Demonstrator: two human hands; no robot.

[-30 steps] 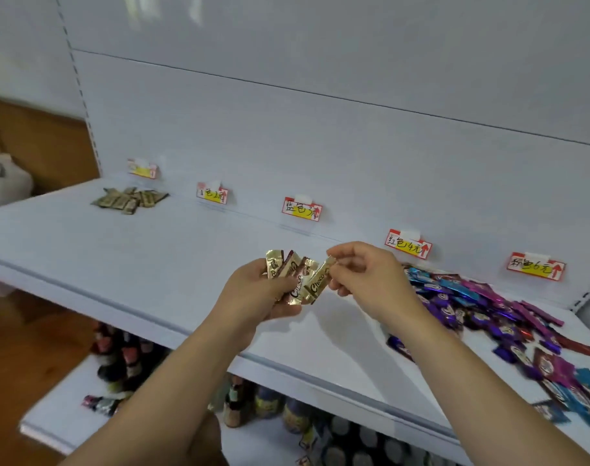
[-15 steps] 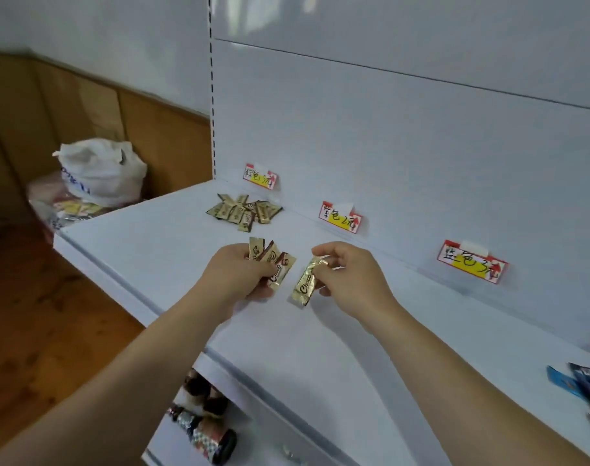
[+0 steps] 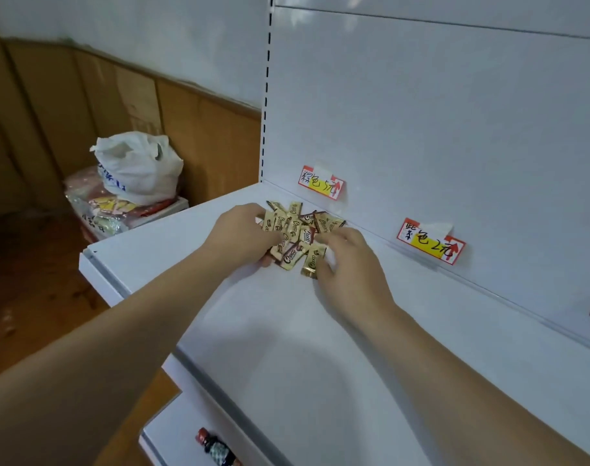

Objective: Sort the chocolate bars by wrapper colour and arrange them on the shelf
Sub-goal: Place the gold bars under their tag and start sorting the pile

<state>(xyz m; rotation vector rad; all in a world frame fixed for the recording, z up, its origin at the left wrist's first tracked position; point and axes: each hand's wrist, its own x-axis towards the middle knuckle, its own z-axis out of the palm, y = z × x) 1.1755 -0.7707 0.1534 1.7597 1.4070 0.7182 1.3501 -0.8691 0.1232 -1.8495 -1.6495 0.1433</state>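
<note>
Roughly a dozen gold chocolate bars [image 3: 298, 230] lie piled at the shelf's [image 3: 320, 331] far left corner. The left hand [image 3: 241, 235] grips several; the right hand [image 3: 345, 255] pinches one bar. Two price tags [image 3: 322, 182] hang behind.

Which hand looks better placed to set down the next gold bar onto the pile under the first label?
Probably the right hand: it pinches a single gold bar at the pile's near edge. The left hand grips several fanned bars against the pile.
</note>
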